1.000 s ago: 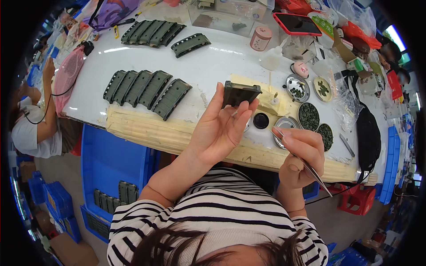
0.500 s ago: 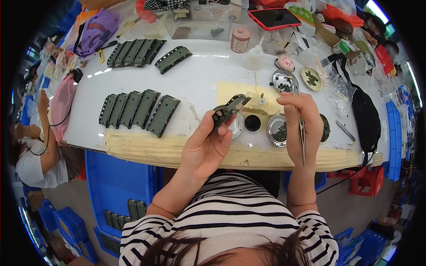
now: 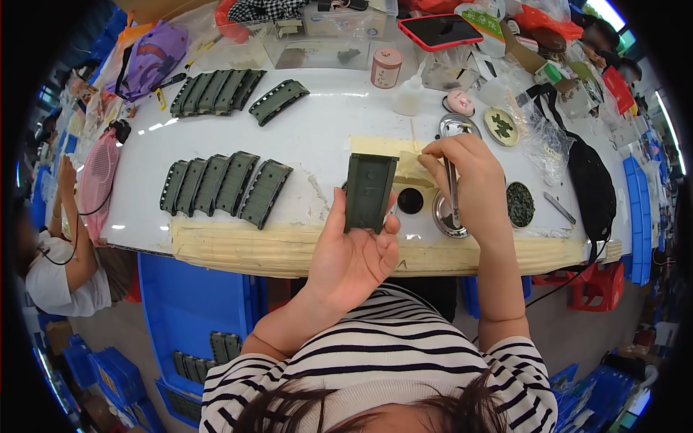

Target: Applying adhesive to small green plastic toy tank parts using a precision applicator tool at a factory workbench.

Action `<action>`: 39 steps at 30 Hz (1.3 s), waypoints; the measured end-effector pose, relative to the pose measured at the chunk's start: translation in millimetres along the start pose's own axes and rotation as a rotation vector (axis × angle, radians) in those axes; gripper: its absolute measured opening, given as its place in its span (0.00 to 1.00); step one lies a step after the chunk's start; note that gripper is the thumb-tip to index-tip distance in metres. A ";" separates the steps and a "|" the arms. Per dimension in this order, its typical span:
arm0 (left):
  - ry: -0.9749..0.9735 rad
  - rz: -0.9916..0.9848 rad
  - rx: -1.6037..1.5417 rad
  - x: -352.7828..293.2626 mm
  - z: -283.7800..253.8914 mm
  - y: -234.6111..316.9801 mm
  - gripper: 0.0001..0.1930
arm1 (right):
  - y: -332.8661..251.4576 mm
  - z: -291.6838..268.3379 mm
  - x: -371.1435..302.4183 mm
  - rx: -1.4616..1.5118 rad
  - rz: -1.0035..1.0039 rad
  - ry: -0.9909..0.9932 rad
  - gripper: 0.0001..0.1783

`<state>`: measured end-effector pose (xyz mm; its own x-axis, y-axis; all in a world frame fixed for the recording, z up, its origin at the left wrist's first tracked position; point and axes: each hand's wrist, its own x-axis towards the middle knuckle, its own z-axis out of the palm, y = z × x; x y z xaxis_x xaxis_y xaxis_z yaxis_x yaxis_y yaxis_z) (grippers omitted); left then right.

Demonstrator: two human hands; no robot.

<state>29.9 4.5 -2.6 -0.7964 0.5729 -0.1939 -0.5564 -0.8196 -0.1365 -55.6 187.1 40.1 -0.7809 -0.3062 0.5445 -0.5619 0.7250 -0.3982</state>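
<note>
My left hand point(image 3: 345, 270) is closed around the lower end of a dark green, slightly curved plastic casing point(image 3: 371, 189), held up with its flat face with a long recess toward me. In my right hand point(image 3: 473, 184), metal tweezers point(image 3: 452, 189) point down over a round metal dish point(image 3: 439, 225), which the hand partly covers. Close to the casing stands a small round container of black stuff point(image 3: 411, 201). A pale yellow pad point(image 3: 372, 144) lies behind the casing. Right of my right hand is a dish of small dark green pieces point(image 3: 520, 204).
Similar green casings point(image 3: 209, 184) stand in rows at the left, with another row point(image 3: 216, 92) behind. At the back are a pink tin point(image 3: 386, 68) and a red-cased phone point(image 3: 439, 32). A black bag point(image 3: 592, 173) lies right. A blue crate point(image 3: 191, 303) is below. Another person point(image 3: 68, 263) sits left.
The casing has turned in my left hand from edge-on to its flat face. My right hand has moved slightly left and lower, and the tweezers now point down at the dish.
</note>
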 end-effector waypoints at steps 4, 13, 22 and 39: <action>0.017 -0.052 -0.034 -0.6 4.6 -3.2 0.32 | -17.8 -17.1 1.2 0.184 -0.026 0.291 0.09; -0.029 -0.105 -0.070 0.4 5.2 -10.8 0.32 | -28.7 8.5 1.5 0.478 -0.136 0.298 0.11; -0.045 -0.116 -0.081 0.3 4.1 -12.1 0.33 | -25.8 15.7 2.9 0.432 -0.142 0.321 0.11; 0.017 -0.073 -0.028 1.1 8.2 -11.2 0.31 | -17.3 8.8 -3.1 0.495 -0.001 0.391 0.07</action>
<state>33.3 14.3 6.7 -0.7495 0.6315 -0.1989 -0.6061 -0.7753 -0.1777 -45.8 170.1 38.9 -0.6753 0.0096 0.7375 -0.6955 0.3247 -0.6410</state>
